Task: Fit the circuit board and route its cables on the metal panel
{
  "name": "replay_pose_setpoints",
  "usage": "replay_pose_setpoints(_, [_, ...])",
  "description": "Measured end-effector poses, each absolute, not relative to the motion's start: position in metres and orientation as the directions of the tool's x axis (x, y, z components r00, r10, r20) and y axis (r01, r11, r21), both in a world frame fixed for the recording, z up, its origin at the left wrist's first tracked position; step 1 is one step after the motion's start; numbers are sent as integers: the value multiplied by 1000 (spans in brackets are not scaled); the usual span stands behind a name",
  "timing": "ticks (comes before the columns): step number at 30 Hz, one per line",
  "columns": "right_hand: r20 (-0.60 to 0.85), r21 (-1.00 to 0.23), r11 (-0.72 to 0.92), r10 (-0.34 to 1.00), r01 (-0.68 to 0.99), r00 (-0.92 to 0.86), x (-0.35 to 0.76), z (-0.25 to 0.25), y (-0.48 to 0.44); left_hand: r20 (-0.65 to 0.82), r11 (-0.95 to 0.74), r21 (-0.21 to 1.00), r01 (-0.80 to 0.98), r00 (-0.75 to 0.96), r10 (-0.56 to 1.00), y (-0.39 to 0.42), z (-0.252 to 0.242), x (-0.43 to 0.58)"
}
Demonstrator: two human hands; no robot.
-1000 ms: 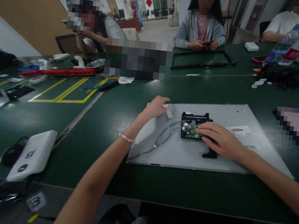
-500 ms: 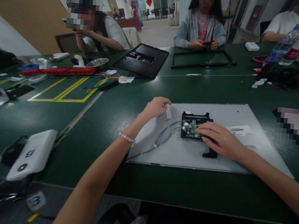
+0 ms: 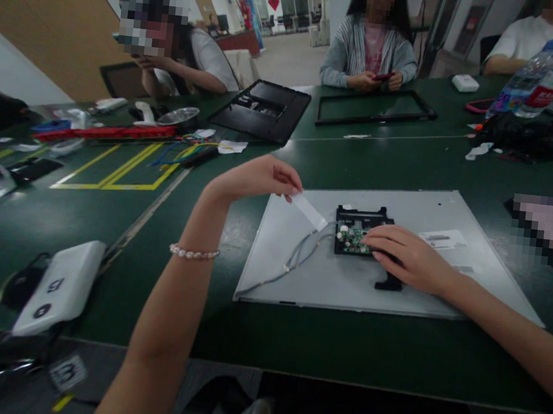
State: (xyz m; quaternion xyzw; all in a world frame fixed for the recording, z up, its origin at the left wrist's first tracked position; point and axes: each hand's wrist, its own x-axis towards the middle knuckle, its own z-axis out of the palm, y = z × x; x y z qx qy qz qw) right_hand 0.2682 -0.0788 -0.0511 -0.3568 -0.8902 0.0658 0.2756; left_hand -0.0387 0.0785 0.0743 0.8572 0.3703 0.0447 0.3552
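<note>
A flat whitish-grey display panel [image 3: 347, 290] lies on the table before me. Between the fingertips of my left hand [image 3: 279, 179], closed in a pinch, is one end of a strip of white tape [image 3: 310, 212]. The strip slants down to the right, its lower end by the grey cables [image 3: 296, 255]. Those cables run from a green circuit board [image 3: 352, 239] set in a black bracket [image 3: 362, 213] on the panel. My right hand [image 3: 407, 257] rests with outstretched fingers on the right side of the board and bracket, hiding part of both.
A black frame [image 3: 374, 120] and a black plastic cover [image 3: 279, 115] lie farther back. At left sit a white device [image 3: 60, 286] and a red strip [image 3: 111, 132] among cables. Bottles [image 3: 524, 78] and a black bag [image 3: 530, 141] are at right. Several people sit around the table.
My left hand has drawn back to the left, lifting the tape's upper end, so more of the strip shows and it slants more. My right hand has stayed on the board.
</note>
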Motion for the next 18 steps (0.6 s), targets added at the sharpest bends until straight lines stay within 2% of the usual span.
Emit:
replay_pose_setpoints(3, [428,-318,734,676,601,-600,269,-52,-79,-246,-485,606,631,728,640,72,75,-33])
replay_pose_setpoints(9, [417,-307,728,682,613,-601,268,-51,-80,-457,-549,439,711,703,545,62,51,-4])
replay_pose_setpoints(15, [426,-323,727,683,606,-593,269,-50,-79,-504,-630,161,760,612,609,48,52,7])
replay_pose_setpoints(18, [428,-332,730,681,598,-594,269,-51,-79,-449,-659,70,749,614,649,39,61,5])
